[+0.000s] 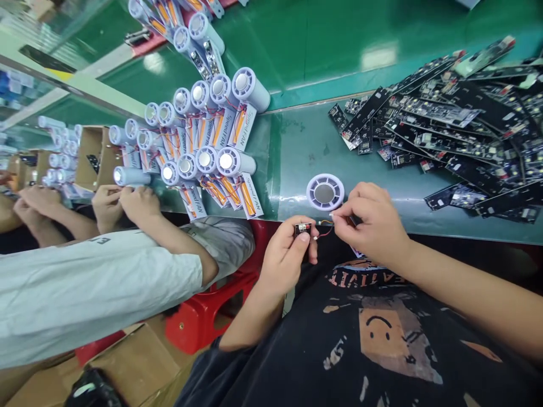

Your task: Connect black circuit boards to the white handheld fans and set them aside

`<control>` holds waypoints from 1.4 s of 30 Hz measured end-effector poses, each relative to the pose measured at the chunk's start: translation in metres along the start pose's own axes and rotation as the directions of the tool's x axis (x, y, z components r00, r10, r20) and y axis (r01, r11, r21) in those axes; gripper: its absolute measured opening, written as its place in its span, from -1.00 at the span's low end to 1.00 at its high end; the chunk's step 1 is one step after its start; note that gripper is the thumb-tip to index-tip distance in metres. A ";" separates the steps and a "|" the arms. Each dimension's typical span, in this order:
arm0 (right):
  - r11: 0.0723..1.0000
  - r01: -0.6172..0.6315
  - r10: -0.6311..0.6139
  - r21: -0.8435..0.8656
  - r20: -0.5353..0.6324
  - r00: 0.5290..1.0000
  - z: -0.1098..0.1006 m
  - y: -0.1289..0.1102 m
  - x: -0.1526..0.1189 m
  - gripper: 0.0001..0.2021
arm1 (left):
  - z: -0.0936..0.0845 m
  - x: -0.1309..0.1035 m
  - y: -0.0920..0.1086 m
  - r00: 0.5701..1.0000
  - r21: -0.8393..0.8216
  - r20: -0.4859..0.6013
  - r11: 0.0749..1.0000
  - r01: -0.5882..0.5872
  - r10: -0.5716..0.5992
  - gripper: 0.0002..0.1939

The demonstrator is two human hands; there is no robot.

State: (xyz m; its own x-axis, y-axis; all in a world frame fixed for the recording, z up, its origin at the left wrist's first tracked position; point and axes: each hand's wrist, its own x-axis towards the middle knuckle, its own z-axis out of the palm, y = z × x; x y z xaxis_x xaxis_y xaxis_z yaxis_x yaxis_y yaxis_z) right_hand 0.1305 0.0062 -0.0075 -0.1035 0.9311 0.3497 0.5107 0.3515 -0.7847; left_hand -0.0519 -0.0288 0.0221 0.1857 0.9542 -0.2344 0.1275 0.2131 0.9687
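Note:
My left hand point(291, 249) pinches a small black circuit board point(302, 229) with white and red parts, near the table's front edge. To its right, the fingers of my right hand point(367, 223) are closed on a thin wire end point(332, 215). Thin coloured wires run between the two hands. Just behind them, a round lavender fan piece point(325, 193) with a grey disc in its middle rests on the table. The far ends of the wires are partly hidden by my right hand.
A pile of black circuit boards point(458, 124) lies at the right. Rows of lavender fans point(250, 90) with orange parts stand left of centre. At the left, a person in a pale sleeve point(127, 288) works beside a red stool point(190, 322).

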 end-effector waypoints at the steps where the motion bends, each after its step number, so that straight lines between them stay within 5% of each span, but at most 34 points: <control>1: 0.993 0.073 -0.074 -0.095 -0.007 0.997 0.001 -0.002 -0.001 -0.79 | 0.000 -0.004 0.002 0.999 0.148 -0.039 0.989 -0.028 0.034 -0.80; 5: 0.906 0.286 -0.285 -0.313 0.051 0.957 0.001 -0.010 -0.002 -0.72 | 0.004 -0.005 0.009 0.960 0.655 -0.054 0.735 -0.173 0.274 -0.73; 8: 0.878 0.312 -0.304 -0.364 0.081 0.949 0.000 -0.016 0.001 -0.71 | 0.006 0.000 0.010 0.937 0.775 -0.001 0.593 -0.220 0.349 -0.73; 11: 0.855 0.310 -0.293 -0.416 0.106 0.950 0.001 -0.020 0.005 -0.69 | 0.006 0.003 0.010 0.939 0.799 0.016 0.561 -0.218 0.342 -0.75; 24: 0.801 0.349 -0.165 -0.486 0.380 0.910 0.004 -0.036 0.023 -0.76 | 0.009 0.015 0.009 0.933 0.763 -0.038 0.614 -0.204 0.358 -0.78; 34: 0.859 0.403 -0.261 -0.316 0.407 0.875 -0.008 -0.007 0.040 -0.60 | 0.005 0.022 0.006 0.931 0.710 0.001 0.655 -0.258 0.366 -0.74; 39: 0.883 0.309 -0.252 -0.353 0.200 0.947 -0.018 -0.008 0.037 -0.75 | 0.000 0.027 0.000 0.981 0.480 -0.034 0.864 -0.154 0.194 -0.72; 42: 0.866 0.414 -0.355 -0.280 0.239 0.904 -0.031 -0.011 0.026 -0.82 | -0.006 0.031 0.004 1.000 0.256 -0.003 0.966 0.016 -0.016 -0.68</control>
State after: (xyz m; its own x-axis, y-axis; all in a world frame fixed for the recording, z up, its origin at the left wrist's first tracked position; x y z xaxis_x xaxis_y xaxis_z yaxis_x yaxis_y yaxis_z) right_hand 0.1491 0.0232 0.0257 -0.4791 0.7401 0.4719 0.6385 0.6628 -0.3912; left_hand -0.0518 0.0030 0.0197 0.1810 0.9512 -0.2500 0.3761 0.1679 0.9112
